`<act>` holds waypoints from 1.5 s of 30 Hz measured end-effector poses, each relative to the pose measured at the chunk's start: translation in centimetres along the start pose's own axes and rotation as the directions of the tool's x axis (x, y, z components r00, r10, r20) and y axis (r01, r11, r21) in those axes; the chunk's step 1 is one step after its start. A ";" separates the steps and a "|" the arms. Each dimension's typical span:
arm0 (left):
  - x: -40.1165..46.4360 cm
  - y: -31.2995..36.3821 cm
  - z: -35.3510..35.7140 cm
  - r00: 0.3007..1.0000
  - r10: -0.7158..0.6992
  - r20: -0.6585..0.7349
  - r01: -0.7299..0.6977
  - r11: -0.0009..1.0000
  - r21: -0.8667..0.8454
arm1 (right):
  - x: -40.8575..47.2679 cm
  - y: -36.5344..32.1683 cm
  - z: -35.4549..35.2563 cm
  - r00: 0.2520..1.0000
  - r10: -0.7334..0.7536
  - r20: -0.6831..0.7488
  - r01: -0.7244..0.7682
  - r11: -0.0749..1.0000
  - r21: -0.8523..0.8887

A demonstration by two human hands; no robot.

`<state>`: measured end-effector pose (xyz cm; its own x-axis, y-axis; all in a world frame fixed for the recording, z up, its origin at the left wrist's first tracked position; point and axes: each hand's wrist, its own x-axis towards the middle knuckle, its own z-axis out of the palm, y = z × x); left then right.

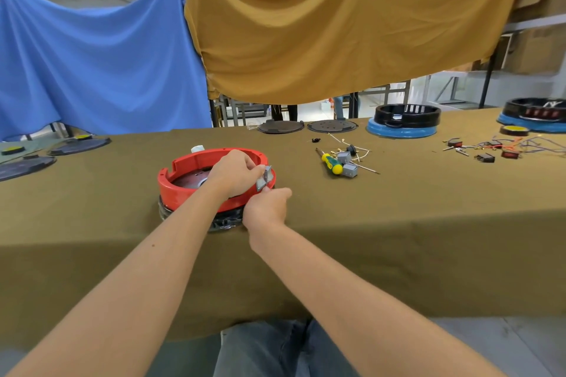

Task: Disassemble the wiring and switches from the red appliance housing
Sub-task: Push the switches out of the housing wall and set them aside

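The round red appliance housing (183,185) sits on a black base on the olive-covered table (398,223), a little left of centre. My left hand (234,174) reaches over its right rim and pinches a small grey switch block (265,180) at the rim. My right hand (266,206) is just below it, outside the housing, with curled fingers touching the underside of the same grey block. Whatever lies under my hands inside the housing is hidden.
A green-and-yellow screwdriver (330,164) lies to the right beside two grey switch blocks (349,170) and loose white wires. Red switches and coloured wiring (502,148) lie far right. Two black-and-blue housings (404,121) stand at the back right; dark round plates lie at the back and far left.
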<state>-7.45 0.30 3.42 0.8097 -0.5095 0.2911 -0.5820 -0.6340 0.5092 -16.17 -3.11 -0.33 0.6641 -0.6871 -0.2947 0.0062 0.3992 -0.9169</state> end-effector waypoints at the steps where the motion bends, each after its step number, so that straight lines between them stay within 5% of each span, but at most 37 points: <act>1: 0.0 0.0 0.0 1.000 0.004 0.005 -0.004 1.000 0.000 | -0.6 -0.1 0.7 0.996 0.089 0.023 -0.092 0.981 0.171; 3: 0.0 0.0 -0.1 1.000 0.011 0.014 -0.011 1.000 0.001 | -0.8 -0.1 1.8 0.984 0.162 0.078 -0.179 0.874 0.452; 5: 0.0 -0.1 -0.2 1.000 0.011 0.015 -0.011 1.000 0.002 | -0.9 0.1 2.5 0.991 0.135 0.023 -0.129 0.861 0.493; 8: 0.0 -0.1 -0.1 1.000 0.004 0.016 -0.004 1.000 0.006 | -1.0 0.9 3.1 0.993 0.053 -0.102 -0.011 0.927 0.374; 11: 0.0 -0.1 -0.1 1.000 0.006 0.008 -0.006 1.000 0.007 | -0.9 1.0 3.0 0.996 0.041 -0.075 -0.012 0.937 0.349; 15: 0.0 -0.1 0.0 1.000 0.017 0.014 -0.017 1.000 0.009 | 0.3 0.2 0.4 0.986 -0.161 -0.051 0.152 0.978 -0.145; 17: 0.0 -0.1 0.1 1.000 0.017 0.005 -0.017 1.000 -0.001 | 1.4 -0.6 -1.1 0.989 -0.143 0.041 0.149 0.952 -0.267; 24: -0.1 0.0 -0.1 1.000 0.004 0.015 -0.004 1.000 0.012 | 0.8 -1.4 -0.8 0.978 -0.200 0.054 0.206 0.910 -0.360; 26: -0.1 -0.1 -0.1 1.000 0.010 0.020 -0.010 1.000 0.011 | 0.3 0.3 0.5 0.978 -0.206 -0.031 0.191 0.946 -0.262; 30: -0.1 -0.1 -0.2 0.999 0.028 0.039 -0.028 0.999 0.022 | -0.5 0.8 3.1 0.994 -0.041 -0.100 0.065 0.967 0.246; 32: 0.1 -0.2 -0.2 0.999 0.031 0.039 -0.031 0.999 0.013 | -0.3 0.8 3.5 0.993 -0.006 -0.114 0.039 0.955 0.295; 35: 0.1 -0.3 -0.1 0.999 0.034 0.038 -0.035 0.999 0.013 | -0.3 0.9 3.1 0.992 -0.029 -0.126 0.056 0.974 0.219; 39: 0.0 -0.3 0.0 0.999 0.030 0.029 -0.031 0.999 0.008 | 0.5 0.7 1.7 0.985 -0.147 -0.088 0.139 0.986 -0.097; 45: 0.1 -0.5 0.2 0.999 0.029 0.017 -0.029 1.000 -0.010 | 2.2 -1.9 -1.1 0.971 -0.203 0.122 0.237 0.853 -0.466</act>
<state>-7.11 0.47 2.98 0.7911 -0.5377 0.2917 -0.6044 -0.6133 0.5086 -15.55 -6.00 0.47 0.7352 -0.6746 -0.0670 -0.1855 -0.1050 -0.9770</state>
